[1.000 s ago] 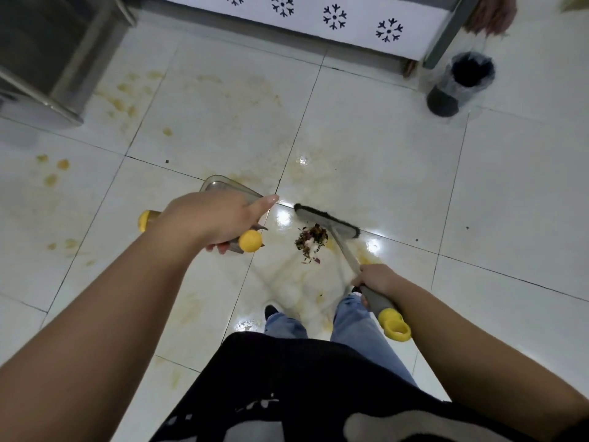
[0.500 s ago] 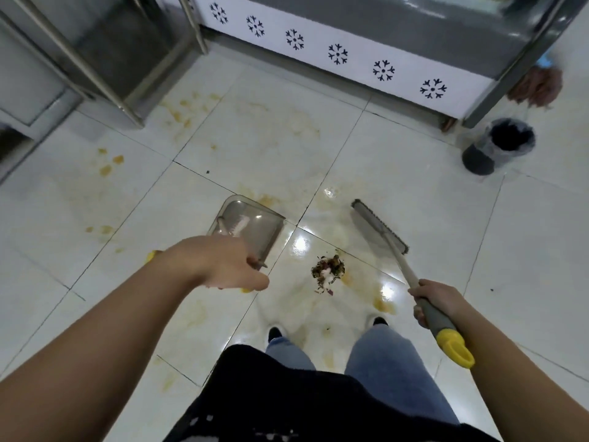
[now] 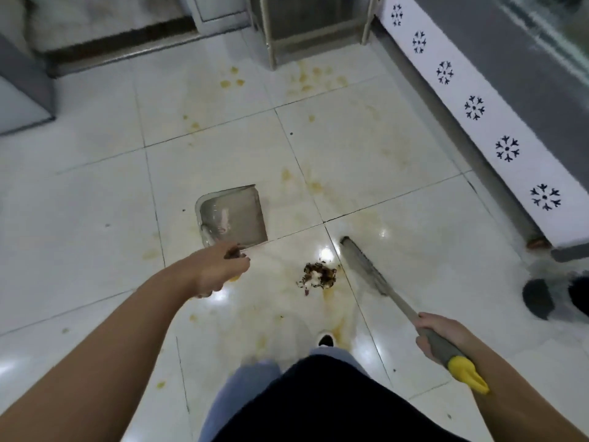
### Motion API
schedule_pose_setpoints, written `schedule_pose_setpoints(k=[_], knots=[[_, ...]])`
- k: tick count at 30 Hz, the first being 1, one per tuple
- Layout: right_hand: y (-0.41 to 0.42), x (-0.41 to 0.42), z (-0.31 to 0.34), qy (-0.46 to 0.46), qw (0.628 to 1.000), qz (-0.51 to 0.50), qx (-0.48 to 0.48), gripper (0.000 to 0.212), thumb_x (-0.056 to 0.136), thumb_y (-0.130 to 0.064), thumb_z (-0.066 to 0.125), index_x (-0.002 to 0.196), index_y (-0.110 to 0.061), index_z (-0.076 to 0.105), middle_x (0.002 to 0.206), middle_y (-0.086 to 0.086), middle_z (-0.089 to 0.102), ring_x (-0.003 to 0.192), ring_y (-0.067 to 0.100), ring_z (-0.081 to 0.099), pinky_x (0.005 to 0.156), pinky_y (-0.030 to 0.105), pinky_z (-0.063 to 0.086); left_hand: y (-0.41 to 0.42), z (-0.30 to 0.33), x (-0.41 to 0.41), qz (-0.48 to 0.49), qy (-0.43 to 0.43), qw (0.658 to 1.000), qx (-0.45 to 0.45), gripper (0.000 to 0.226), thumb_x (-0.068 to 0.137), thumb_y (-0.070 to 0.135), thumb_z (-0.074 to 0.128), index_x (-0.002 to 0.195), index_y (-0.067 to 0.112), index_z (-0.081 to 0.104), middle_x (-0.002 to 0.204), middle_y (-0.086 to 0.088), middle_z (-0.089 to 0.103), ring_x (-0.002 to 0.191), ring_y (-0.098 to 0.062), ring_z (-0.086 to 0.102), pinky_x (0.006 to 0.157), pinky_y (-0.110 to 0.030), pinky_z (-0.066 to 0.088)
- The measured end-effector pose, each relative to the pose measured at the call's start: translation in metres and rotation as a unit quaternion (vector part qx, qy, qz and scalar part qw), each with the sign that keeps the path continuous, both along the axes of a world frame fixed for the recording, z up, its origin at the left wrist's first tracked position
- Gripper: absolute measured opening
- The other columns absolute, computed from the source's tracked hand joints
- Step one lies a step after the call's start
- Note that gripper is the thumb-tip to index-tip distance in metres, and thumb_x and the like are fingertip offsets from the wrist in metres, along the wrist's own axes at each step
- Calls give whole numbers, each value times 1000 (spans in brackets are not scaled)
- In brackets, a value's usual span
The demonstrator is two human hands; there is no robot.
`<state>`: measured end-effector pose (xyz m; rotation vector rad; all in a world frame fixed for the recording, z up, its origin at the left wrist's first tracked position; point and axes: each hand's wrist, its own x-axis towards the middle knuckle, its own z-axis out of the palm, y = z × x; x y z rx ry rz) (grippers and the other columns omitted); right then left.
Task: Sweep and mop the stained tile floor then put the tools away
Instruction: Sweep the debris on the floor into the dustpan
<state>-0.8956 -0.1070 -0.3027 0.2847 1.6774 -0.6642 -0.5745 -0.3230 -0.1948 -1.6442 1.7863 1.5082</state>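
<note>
Tile floor (image 3: 366, 161) — white, glossy, yellow-stained

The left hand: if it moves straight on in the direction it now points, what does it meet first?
Probably the clear dustpan, whose handle the left hand already grips; beyond it lies only stained tile floor. Depth is uncertain.

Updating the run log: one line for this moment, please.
left hand holds dustpan | right hand holds brush | debris pile between, unswept | floor stained

Dim indoor light, glare spots on my glossy tile floor (image 3: 398, 148); edges bow, lower right smeared by blur.
</note>
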Motion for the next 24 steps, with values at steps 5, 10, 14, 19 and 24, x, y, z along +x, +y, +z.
schedule_pose_setpoints(k=[5,10,14,19,24], knots=[[7,9,-5,-2,994,108,-3,31,97,-7,45,68,-8,37,31,10,41,20,17,40,26,14,34,79,-12,40,201,42,978,-22,27,79,42,47,91,17,49,64,4,36,41,-9,28,37,-18,21],[33,11,-4,-32,996,82,-1,29,97,-8,47,70,-12,36,33,6,40,22,14,41,27,16,38,171,-17,81,357,79,931,-17,13,77,39,46,74,26,49,56,3,33,32,-8,27,38,-17,19],[68,19,2,-17,996,86,-10,31,96,-8,48,68,-12,35,48,8,39,22,12,42,28,16,41,253,-25,102,461,105,881,-8,31,64,45,41,81,19,46,45,4,30,34,-12,23,44,-19,18],[107,33,12,0,991,131,-42,30,98,-6,42,70,-13,34,54,8,34,22,10,39,27,12,38,334,-22,109,528,121,841,-18,38,62,44,41,84,14,52,45,2,29,37,-13,22,44,-20,17],[117,41,19,35,980,186,-56,28,97,-3,41,71,-12,36,37,5,36,23,12,39,27,14,36,368,-24,97,562,129,817,-4,34,73,44,42,88,16,56,43,2,33,38,-14,24,44,-22,20]])
